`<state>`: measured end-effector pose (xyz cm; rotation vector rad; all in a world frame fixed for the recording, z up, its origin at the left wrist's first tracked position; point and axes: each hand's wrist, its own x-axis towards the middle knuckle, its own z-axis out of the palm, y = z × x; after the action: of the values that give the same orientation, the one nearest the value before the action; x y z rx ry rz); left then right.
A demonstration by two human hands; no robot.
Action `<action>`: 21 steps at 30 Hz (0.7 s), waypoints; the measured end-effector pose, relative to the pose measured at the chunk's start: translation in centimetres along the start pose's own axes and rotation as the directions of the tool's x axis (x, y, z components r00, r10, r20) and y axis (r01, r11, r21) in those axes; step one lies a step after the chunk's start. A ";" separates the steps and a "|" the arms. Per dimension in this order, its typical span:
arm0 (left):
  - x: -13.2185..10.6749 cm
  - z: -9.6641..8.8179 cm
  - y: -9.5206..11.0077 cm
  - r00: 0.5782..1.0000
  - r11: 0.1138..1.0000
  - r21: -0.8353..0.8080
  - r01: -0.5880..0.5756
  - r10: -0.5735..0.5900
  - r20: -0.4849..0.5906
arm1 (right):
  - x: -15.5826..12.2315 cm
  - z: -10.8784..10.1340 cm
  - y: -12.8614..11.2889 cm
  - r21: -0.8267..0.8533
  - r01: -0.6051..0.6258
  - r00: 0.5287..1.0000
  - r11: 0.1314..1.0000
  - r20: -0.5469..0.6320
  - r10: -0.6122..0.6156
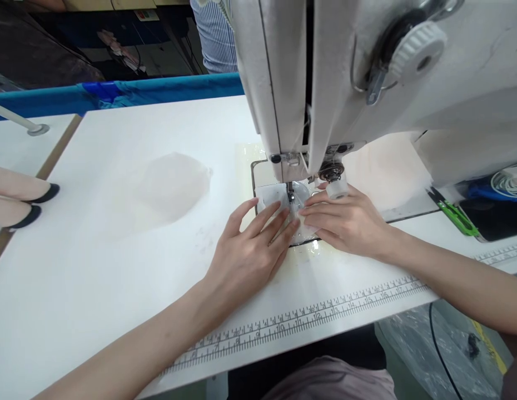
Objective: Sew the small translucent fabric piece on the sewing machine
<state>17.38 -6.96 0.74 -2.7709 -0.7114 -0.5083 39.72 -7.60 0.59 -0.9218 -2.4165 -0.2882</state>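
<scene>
My left hand [258,244] lies with its fingers stretched out on the sewing machine's needle plate [264,169], just left of the presser foot [290,191]. My right hand [346,219] rests flat on the other side of the foot, fingers extended and close together. Between my fingertips and under the foot is a whitish, translucent piece [300,194]; its edges are hard to make out against the shiny plate. The sewing machine [279,83] stands above both hands, and its white knob [419,53] is at upper right.
A pale, sheer patch [175,189] shows on the white table [129,278]. Green thread snips [456,216] lie by a black flat object [492,216] at right. Two beige, black-ended pieces [16,186] are at left. A printed ruler [300,322] follows the front edge. A person in a striped shirt [217,41] is behind.
</scene>
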 end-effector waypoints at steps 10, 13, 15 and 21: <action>0.5 0.9 -1.0 0.999 0.997 -0.066 0.035 -0.038 -0.037 | 0.3 0.6 0.4 -0.028 -0.040 0.999 0.999 0.012 0.041; 1.0 0.8 -1.2 0.998 0.997 -0.055 0.059 -0.060 -0.027 | 0.4 0.9 0.7 -0.077 -0.033 0.999 0.997 0.022 0.034; 1.2 0.8 -1.3 0.997 0.996 -0.041 0.082 -0.082 0.002 | 0.5 1.0 0.9 -0.110 -0.029 0.999 0.993 0.030 0.032; 1.0 1.2 -1.3 0.995 0.999 0.016 0.037 -0.036 -0.097 | 0.3 1.2 1.0 -0.125 -0.006 1.000 0.992 0.001 0.006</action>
<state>17.87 -5.08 0.18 -2.7004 -0.7419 -0.6352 39.75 -6.23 -0.20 -0.9840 -2.4191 -0.4409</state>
